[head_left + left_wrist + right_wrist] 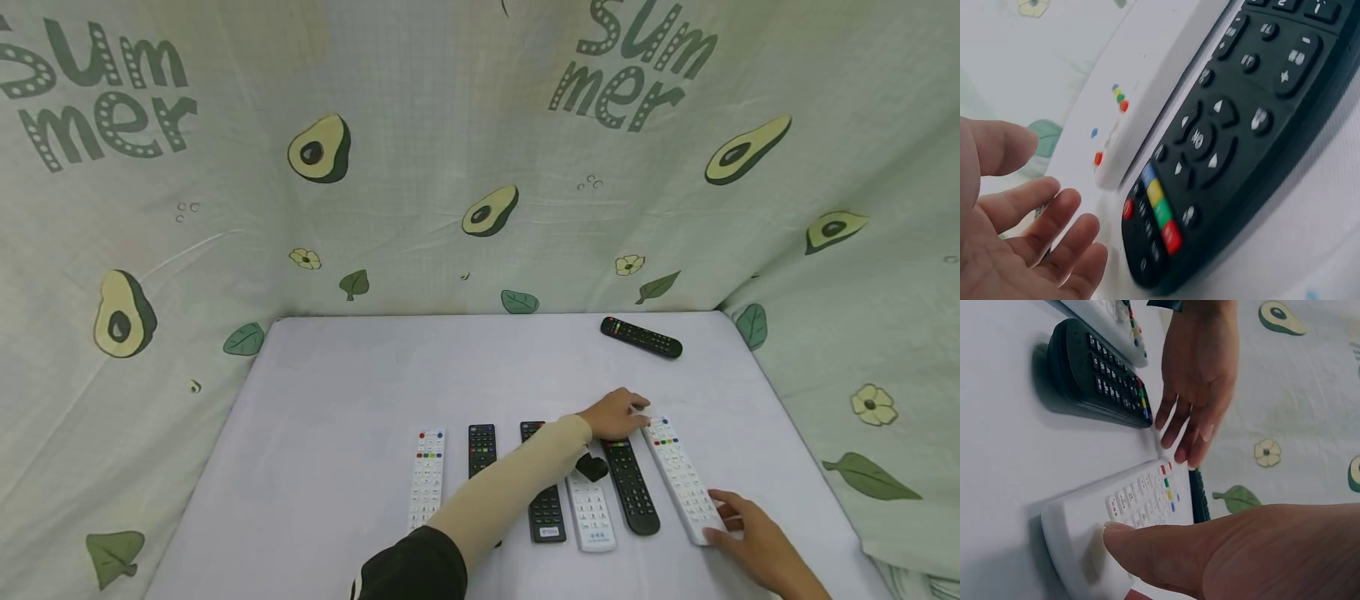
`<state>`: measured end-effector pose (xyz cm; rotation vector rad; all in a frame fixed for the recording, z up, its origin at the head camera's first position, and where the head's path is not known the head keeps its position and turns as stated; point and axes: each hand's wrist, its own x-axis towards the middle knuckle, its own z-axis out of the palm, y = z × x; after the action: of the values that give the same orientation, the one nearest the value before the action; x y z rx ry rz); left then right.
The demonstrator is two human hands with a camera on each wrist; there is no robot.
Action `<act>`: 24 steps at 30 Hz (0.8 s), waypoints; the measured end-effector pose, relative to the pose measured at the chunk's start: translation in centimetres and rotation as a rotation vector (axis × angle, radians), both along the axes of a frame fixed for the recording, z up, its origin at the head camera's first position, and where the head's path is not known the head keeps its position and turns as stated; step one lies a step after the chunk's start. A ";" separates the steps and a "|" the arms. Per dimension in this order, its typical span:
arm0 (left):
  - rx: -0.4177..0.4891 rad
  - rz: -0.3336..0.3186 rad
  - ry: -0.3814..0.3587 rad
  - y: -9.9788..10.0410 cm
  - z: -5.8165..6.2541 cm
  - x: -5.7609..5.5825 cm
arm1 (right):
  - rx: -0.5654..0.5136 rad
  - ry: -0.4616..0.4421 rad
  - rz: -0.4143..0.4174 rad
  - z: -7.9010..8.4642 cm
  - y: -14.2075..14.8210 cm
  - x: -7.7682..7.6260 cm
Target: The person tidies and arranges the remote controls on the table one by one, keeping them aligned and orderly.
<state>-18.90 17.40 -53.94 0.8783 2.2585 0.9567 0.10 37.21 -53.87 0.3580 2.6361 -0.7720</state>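
Observation:
My right hand pinches the near end of a white remote control at the right of the row, its thumb on the face in the right wrist view. Reaching across from the left, my left hand is at that remote's far end, fingers fairly straight and holding nothing. In the left wrist view the left hand appears beside the white remote's tip, apart from it. A black remote control lies just left of the white one, under the left hand; the wrist hides part of its top end.
Several more remotes lie left in the row, including a white remote, a black remote and a leftmost white remote, partly covered by the left sleeve. Another black remote lies near the back edge of the white table.

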 end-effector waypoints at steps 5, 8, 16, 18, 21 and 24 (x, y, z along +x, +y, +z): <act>0.073 0.073 -0.057 -1.2 0.2 -0.6 | 0.009 0.002 0.006 0.8 0.2 -0.7; 0.104 0.108 -0.080 -1.9 0.3 -0.9 | 0.015 0.009 0.007 1.3 0.3 -1.5; 0.165 0.206 -0.108 -3.4 0.2 -1.6 | 0.036 0.120 0.021 2.6 0.3 -4.4; 0.172 0.222 -0.109 -3.8 0.2 -1.7 | 0.042 0.167 0.030 2.8 0.4 -5.2; 0.177 0.231 -0.102 -4.3 0.3 -1.9 | 0.041 0.226 0.048 2.9 0.8 -6.4; 0.187 0.243 -0.098 -4.8 0.4 -2.1 | 0.030 0.268 0.061 3.0 1.0 -7.7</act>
<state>-21.04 12.61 -53.52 0.6258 2.2529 1.3080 -7.58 38.22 -50.90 0.1918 2.8946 -0.8112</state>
